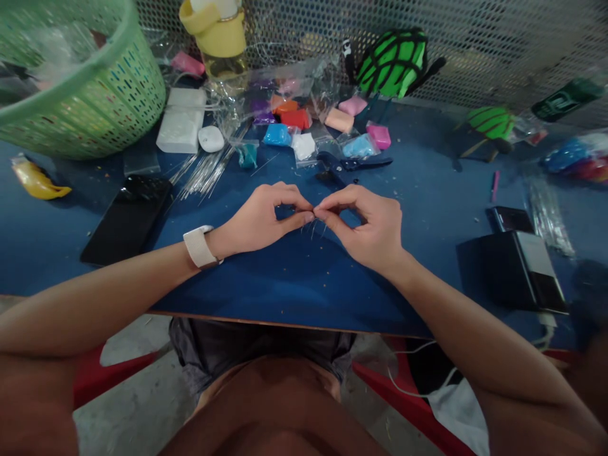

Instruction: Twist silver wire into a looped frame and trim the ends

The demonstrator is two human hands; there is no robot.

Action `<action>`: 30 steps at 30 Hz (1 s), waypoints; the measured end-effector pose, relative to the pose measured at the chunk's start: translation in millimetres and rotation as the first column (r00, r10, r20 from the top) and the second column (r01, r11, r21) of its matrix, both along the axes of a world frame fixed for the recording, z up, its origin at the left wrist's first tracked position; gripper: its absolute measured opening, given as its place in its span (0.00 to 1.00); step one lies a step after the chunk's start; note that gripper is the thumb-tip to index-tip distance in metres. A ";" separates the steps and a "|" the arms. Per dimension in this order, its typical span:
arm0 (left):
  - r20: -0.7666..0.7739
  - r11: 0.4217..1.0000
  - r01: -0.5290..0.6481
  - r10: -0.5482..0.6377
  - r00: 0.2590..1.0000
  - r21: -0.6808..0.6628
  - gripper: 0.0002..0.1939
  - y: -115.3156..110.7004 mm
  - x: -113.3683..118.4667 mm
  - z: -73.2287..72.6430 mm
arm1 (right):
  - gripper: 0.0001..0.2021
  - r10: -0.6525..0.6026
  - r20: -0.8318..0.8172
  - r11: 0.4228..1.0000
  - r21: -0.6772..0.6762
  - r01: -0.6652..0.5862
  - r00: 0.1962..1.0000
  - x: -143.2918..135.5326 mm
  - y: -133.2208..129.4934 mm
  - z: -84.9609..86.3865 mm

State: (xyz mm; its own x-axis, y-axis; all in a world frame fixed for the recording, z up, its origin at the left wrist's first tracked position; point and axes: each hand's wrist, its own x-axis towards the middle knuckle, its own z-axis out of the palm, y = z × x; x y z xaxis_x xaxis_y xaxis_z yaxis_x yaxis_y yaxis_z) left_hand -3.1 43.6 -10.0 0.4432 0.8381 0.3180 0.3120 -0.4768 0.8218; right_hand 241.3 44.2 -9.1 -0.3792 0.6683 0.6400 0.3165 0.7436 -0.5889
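A blue tabletop (294, 285), a dark-handled tool (373, 164) just beyond the grip. The left hand (256, 221) and right hand (375, 231) meet, fingertips pinching fine wires (312, 233). The wires, silvery and splayed, poke out from the pinch towards the body; so slender, they might slip or kink under uneven pressure.

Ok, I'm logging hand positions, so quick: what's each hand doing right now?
Left hand: thumb and fingertip pinched shut on what look like thin wires.
Right hand: also pinched shut on them, its fingertips meeting the left's.
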 end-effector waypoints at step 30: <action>0.220 0.946 -0.196 0.254 0.942 -0.257 0.11 15.8 -7.2 -5.2 | 0.34 -0.323 0.698 0.929 0.106 0.354 0.639 65.8 63.0 4.1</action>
